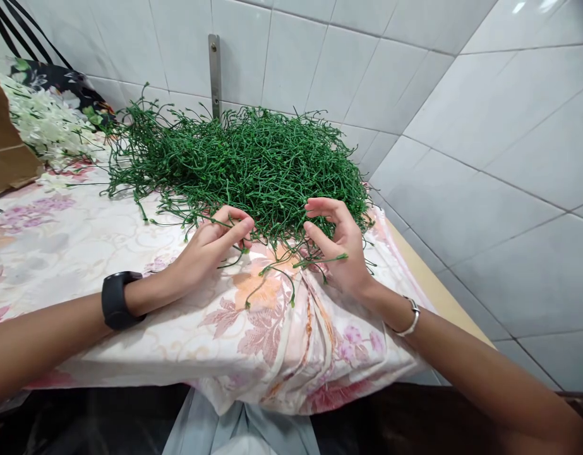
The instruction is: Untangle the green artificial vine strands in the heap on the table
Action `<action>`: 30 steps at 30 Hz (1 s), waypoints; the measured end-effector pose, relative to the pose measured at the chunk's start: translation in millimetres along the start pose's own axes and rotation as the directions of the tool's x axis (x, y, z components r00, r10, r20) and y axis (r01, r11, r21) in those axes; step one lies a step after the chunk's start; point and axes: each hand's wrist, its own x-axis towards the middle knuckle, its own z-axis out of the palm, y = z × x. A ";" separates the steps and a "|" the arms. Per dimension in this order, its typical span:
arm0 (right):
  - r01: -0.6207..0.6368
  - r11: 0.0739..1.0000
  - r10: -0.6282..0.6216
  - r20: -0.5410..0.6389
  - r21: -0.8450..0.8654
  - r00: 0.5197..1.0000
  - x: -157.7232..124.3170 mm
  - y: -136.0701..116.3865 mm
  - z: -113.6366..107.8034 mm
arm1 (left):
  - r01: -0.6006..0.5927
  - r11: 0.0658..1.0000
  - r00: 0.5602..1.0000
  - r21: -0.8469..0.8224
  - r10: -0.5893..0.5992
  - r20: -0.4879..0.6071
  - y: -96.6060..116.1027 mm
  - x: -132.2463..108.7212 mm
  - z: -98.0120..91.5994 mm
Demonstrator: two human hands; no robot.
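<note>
A large tangled heap of green artificial flower stems [272,164] lies against the tiled wall. At its front edge my left hand [218,237], with a dark band on the wrist, is closed, thumb against fingers, on a thin green stem [220,221]. My right hand [341,243], with a bracelet, is by the heap's front right part. Its thumb and fingers are apart, with no stem visibly gripped. One loose stem end [339,257] crosses in front of its palm. Several loose stems [292,297] lie on the cloth between both hands.
A floral tablecloth [106,246] covers the table and bunches at the front edge. To the left are white artificial flowers [49,123], a brown cardboard box [9,145] and a dark floral bag [59,82]. A metal bracket [215,72] is on the tiled wall [300,60].
</note>
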 end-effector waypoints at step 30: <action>0.601 0.749 -0.228 0.742 -0.280 0.631 -4.3 -1.1 1.8 | -0.070 0.903 0.989 -0.424 0.008 -0.146 -3.7 15.7 -11.5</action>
